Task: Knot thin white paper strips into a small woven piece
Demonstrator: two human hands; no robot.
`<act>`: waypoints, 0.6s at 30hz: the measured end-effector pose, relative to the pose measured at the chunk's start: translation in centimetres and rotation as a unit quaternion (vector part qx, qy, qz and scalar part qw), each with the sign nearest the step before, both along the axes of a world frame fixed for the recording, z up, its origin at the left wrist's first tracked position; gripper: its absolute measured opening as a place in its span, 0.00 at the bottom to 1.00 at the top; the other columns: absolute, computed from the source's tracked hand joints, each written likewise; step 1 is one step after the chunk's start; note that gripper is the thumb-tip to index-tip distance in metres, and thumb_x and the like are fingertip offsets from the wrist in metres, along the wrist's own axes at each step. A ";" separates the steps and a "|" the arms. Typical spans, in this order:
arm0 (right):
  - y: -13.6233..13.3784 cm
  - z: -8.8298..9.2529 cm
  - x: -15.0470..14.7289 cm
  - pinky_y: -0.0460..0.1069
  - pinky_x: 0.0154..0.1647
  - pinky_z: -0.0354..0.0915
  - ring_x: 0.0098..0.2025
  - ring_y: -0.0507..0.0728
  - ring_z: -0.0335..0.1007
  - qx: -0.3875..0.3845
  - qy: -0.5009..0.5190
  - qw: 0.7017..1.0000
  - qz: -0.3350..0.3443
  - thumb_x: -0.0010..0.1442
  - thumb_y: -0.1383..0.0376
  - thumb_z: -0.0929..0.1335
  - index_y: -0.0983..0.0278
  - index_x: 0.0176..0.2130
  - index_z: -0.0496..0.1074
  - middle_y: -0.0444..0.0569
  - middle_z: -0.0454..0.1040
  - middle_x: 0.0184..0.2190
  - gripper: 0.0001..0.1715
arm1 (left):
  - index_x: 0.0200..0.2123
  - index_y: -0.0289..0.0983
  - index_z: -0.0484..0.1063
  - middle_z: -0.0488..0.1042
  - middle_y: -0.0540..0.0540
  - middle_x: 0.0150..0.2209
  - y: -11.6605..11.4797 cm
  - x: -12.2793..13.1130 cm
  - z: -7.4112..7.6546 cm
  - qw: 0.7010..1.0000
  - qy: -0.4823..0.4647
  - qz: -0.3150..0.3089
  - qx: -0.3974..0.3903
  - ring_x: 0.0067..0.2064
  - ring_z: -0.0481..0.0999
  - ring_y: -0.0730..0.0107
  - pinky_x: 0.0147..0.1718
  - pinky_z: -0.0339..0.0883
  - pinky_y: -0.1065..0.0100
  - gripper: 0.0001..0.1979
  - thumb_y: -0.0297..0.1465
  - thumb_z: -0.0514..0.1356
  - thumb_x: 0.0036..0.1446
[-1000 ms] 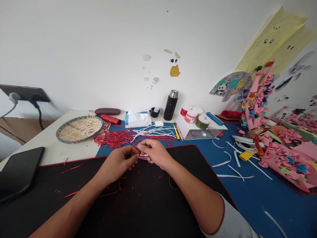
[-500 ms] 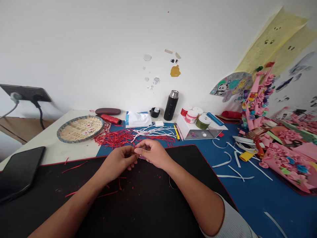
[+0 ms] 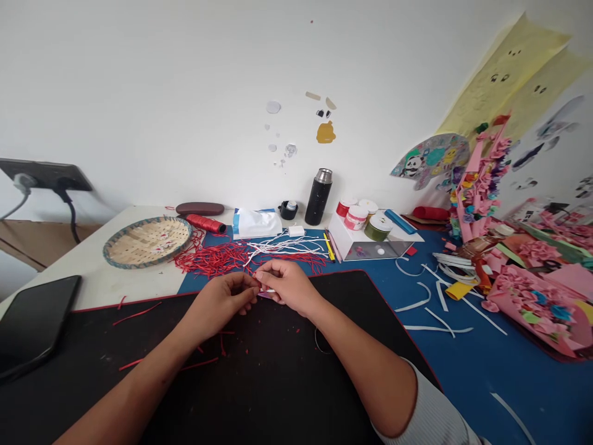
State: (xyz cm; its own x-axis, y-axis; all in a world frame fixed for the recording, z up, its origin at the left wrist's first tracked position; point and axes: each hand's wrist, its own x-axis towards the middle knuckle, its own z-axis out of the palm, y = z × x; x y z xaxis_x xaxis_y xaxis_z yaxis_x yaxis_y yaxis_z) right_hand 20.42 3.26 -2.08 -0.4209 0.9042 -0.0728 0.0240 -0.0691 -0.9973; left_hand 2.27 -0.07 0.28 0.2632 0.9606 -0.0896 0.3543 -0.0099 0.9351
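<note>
On my feed from the head camera, the left hand (image 3: 222,303) and the right hand (image 3: 290,287) meet above the far edge of the black desk mat (image 3: 287,383). Their fingers curl inward, and both pinch a small white-and-pink piece (image 3: 266,293) between the fingertips. The fingers hide most of it, so I can't make out its shape or tell whether it is one piece or several.

Just beyond the hands, toward the back of the surface, lie a tangled heap of red strands (image 3: 210,261) and a looser bunch of white strings (image 3: 287,245). Both sit close to the fingers. Red scraps (image 3: 139,313) are scattered across the mat.

The main risk, as I judge it, is the grip. The piece is tiny, so one slack or uneven pinch could drop it among the scraps on the dark mat, where I would struggle to find it. A careless lift of either hand could also snag the red strands and drag the tangle tighter or pull it over the mat's edge. Any strand caught in the fingers would make this worse.
</note>
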 end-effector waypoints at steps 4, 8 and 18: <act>-0.1 0.4 -0.2 0.42 0.16 0.49 0.17 0.45 0.58 -0.045 0.034 0.998 -0.006 0.63 0.57 0.72 0.64 0.36 0.73 0.40 0.70 0.25 0.13 | 0.30 0.40 0.77 0.79 0.49 0.27 0.0 -0.1 0.2 1.000 0.010 0.005 0.010 0.28 0.77 0.63 0.31 0.70 0.64 0.18 0.49 0.64 0.53; -0.1 0.5 -0.2 0.42 0.16 0.47 0.17 0.45 0.58 -0.067 0.049 0.996 -0.014 0.61 0.56 0.74 0.64 0.36 0.73 0.40 0.70 0.25 0.14 | 0.32 0.40 0.79 0.82 0.47 0.29 0.1 -0.1 -0.1 0.999 -0.027 0.017 0.009 0.32 0.79 0.60 0.36 0.71 0.62 0.18 0.49 0.66 0.53; 0.0 0.8 -0.1 0.43 0.17 0.51 0.17 0.45 0.58 -0.065 0.047 0.996 -0.026 0.62 0.58 0.74 0.64 0.36 0.73 0.40 0.71 0.23 0.12 | 0.36 0.39 0.82 0.83 0.46 0.32 0.3 0.1 -0.6 0.990 -0.120 0.032 -0.063 0.32 0.79 0.62 0.37 0.72 0.63 0.20 0.48 0.73 0.46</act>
State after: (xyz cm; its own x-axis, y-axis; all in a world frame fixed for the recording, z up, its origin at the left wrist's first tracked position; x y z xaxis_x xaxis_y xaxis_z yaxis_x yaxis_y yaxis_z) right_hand 20.30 3.26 -1.24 -0.3848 0.9103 -0.1527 -0.0762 -0.1963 -0.9776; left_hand 2.33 0.26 -0.29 0.2312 0.9610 -0.1518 0.1177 0.1272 0.9849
